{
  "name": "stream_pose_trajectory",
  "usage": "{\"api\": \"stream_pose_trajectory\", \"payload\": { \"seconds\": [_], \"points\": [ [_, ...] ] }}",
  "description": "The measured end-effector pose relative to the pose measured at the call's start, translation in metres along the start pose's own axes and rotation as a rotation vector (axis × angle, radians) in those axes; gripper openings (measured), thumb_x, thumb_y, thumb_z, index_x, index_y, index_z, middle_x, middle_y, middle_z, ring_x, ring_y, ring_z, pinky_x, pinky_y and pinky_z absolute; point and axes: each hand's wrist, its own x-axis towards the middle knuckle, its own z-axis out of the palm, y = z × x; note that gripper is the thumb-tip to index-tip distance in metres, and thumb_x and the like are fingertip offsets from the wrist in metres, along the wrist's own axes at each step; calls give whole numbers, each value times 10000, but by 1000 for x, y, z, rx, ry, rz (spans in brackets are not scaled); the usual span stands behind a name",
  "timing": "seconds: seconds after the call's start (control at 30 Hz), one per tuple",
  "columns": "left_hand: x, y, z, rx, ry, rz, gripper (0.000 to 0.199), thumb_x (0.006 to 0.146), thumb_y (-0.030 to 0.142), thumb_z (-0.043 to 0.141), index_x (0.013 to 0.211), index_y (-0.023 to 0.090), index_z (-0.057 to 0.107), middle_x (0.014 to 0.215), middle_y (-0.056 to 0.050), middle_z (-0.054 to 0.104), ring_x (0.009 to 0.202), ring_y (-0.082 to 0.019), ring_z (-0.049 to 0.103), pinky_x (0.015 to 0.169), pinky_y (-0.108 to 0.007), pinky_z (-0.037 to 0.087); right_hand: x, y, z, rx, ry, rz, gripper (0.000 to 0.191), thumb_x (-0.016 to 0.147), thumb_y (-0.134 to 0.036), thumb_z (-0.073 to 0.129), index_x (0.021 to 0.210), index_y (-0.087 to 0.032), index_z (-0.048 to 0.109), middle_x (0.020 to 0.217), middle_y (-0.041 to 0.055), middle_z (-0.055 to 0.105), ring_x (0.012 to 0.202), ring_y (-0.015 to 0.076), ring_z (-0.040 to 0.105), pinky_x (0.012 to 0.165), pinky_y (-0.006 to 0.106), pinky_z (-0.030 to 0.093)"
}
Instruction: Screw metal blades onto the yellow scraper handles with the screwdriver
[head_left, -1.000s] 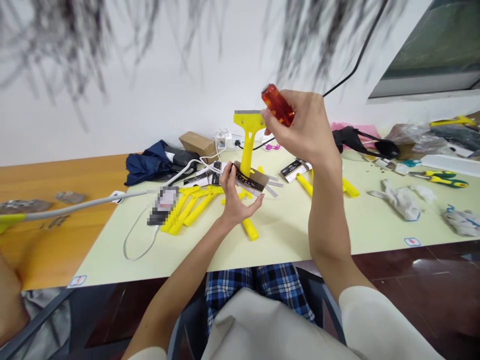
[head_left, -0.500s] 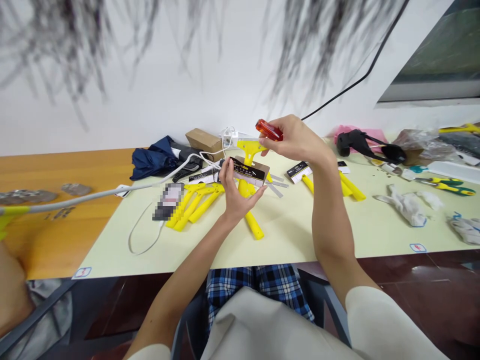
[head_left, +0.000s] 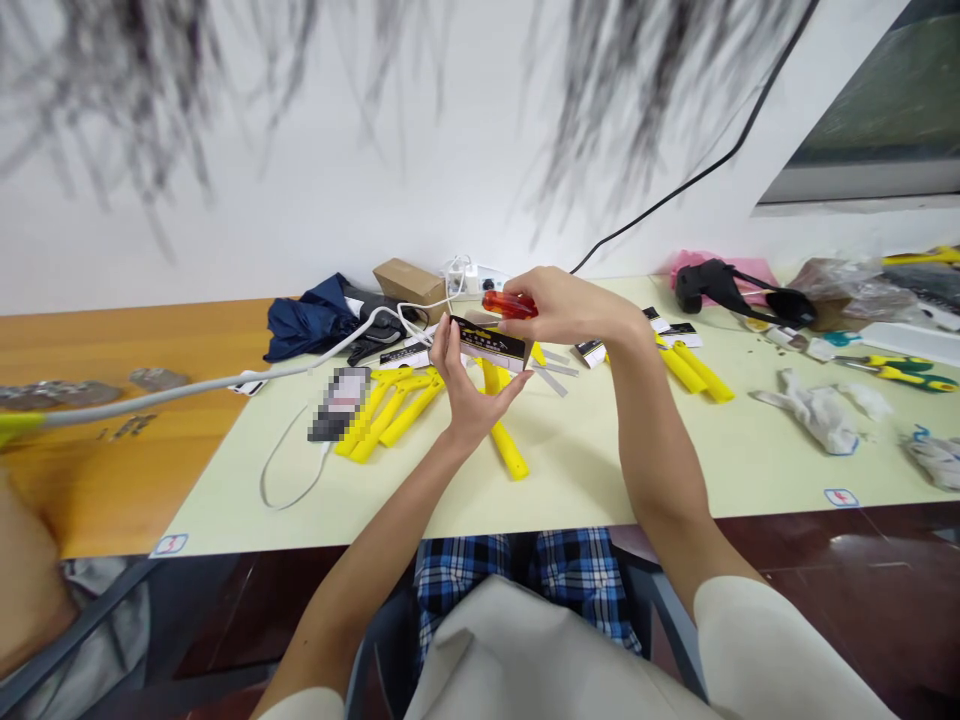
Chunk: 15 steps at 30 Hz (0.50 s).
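My left hand (head_left: 469, 400) holds a black-and-white printed card (head_left: 491, 343) between thumb and fingers, above the table. My right hand (head_left: 551, 305) grips a red-handled tool (head_left: 510, 304) just behind the card's upper edge. What else the right fingers hold near the card is hidden. Below the card a yellow scraper handle (head_left: 510, 450) lies on the table, beside loose metal blades (head_left: 551, 380). Several yellow scrapers (head_left: 405, 410) lie left of my left hand. More yellow handles (head_left: 701, 370) rest beyond my right forearm, next to printed cards (head_left: 679, 335).
A phone (head_left: 341, 400) with a white cable lies at the left. Behind are a navy cloth bundle (head_left: 307, 320), a cardboard box (head_left: 409, 285) and a power strip (head_left: 487, 283). Gloves (head_left: 817, 410) and pliers (head_left: 900, 372) lie right. A person's arm (head_left: 30, 570) shows at far left.
My right hand has moved down and left with the red-handled tool, closer to the card. The yellow scraper head that showed above the card is no longer visible there.
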Motion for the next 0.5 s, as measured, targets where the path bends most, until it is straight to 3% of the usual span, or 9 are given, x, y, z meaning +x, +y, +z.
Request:
{"api": "stream_pose_trajectory", "payload": {
  "seconds": [0.2, 0.37, 0.43, 0.5],
  "points": [
    [1, -2, 1, 37, -5, -107, 1611, 707, 734, 1018, 1818, 443, -111, 1880, -209, 159, 1785, -445, 178, 1381, -680, 373, 1, -5, 2, 16, 26, -38, 321, 943, -316, 758, 778, -222, 500, 680, -26, 531, 629, 142, 383, 623, 372, 235],
    [4, -5, 6, -227, -16, -197, 1486, 777, 790, 941, 1820, 414, -50, 1898, -199, 155, 1784, -414, 220, 1366, -606, 426, -4, -12, -2, 74, 53, -66, 319, 961, -280, 729, 783, -224, 469, 683, -37, 481, 648, 140, 358, 629, 371, 237],
    [6, -5, 9, -407, -7, -296, 1408, 797, 817, 909, 1808, 416, 15, 1852, -204, 313, 1722, -398, 389, 1318, -581, 494, -6, -12, -3, 89, 52, -82, 314, 961, -280, 723, 788, -226, 466, 689, -39, 471, 649, 141, 355, 626, 369, 242],
    [8, -2, 11, -577, -21, -443, 1319, 795, 791, 931, 1773, 409, 134, 1651, -193, 601, 1478, -371, 684, 1164, -553, 630, -6, -10, -3, 90, 50, -85, 318, 950, -287, 732, 789, -228, 464, 699, -40, 465, 652, 142, 348, 624, 368, 244]
  ]
}}
